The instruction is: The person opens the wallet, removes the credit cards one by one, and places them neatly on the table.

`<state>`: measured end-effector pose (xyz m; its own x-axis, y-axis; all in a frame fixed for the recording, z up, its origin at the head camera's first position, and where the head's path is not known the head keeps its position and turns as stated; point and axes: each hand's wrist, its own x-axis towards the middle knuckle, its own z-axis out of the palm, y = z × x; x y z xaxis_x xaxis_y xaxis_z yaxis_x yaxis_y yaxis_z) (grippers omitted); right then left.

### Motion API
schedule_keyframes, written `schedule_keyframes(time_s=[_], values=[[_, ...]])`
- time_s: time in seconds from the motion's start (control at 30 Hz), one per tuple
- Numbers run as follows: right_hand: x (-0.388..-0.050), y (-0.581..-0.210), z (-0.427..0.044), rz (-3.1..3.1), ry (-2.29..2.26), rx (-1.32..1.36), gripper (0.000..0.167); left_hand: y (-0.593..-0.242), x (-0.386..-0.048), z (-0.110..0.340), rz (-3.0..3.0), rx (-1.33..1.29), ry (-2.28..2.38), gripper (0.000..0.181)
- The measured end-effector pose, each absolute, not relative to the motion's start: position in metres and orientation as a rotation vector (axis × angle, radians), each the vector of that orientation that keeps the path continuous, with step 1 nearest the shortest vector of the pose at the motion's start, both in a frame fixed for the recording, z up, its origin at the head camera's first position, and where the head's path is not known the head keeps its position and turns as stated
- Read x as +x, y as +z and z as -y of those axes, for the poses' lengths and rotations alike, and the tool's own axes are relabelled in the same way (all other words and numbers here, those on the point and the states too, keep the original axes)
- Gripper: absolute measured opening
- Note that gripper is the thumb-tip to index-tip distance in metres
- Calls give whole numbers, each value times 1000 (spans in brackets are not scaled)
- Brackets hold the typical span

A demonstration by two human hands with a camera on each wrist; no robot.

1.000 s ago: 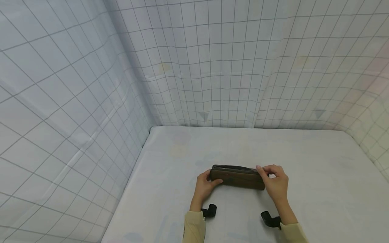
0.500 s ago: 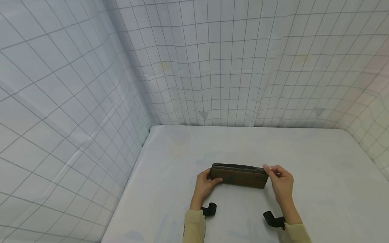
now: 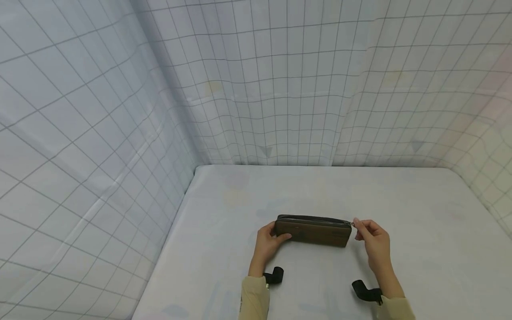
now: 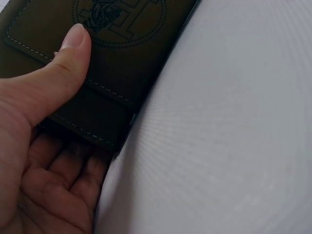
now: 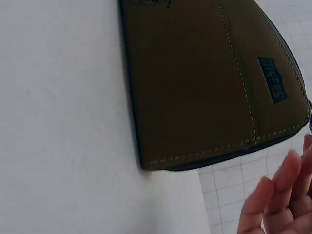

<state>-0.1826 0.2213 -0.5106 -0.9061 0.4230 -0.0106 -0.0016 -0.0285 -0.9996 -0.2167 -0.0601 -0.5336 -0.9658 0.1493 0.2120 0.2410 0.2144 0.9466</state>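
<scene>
A long brown zip-around wallet stands on its long edge on the table, its zip along the top. Stitching and a stamped round emblem show on its front in the left wrist view. My left hand grips the wallet's left end, thumb on the front face and fingers behind. At the upper right corner my right hand pinches the small zip pull between thumb and forefinger. In the right wrist view the other fingers curl just off the wallet's end; the thumb is out of frame.
A white-covered table lies under the hands. White gridded curtains hang behind it and on both sides. A black wrist mount sits on the left wrist and another mount on the right.
My right hand has moved right along the wallet's top edge to its right end, drawing the zip pull with it. The left hand keeps its grip, and the wallet has hardly shifted.
</scene>
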Motion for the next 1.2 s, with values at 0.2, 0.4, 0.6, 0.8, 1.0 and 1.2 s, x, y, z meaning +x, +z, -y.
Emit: schedule_keyframes(time_s=[0.2,0.4,0.6,0.8,1.0,1.2], values=[[-177,-514,-234,2158,2094,-145,40,-565,-231,62,2382,-392,-1850,29],[-173,-514,-245,2390,2009,-24,43,-565,-232,64,2370,-409,-1838,29],[-171,-519,-245,2468,1939,-76,46,-564,-231,64,2399,-362,-1843,29],[-172,-518,-247,2508,1900,-127,46,-547,-225,62,2381,-393,-1847,27],[-175,-513,-251,2602,1833,-213,52,-527,-216,61,2380,-406,-1844,25],[-167,-522,-254,2668,1786,-379,46,-526,-211,61,2400,-386,-1852,29]])
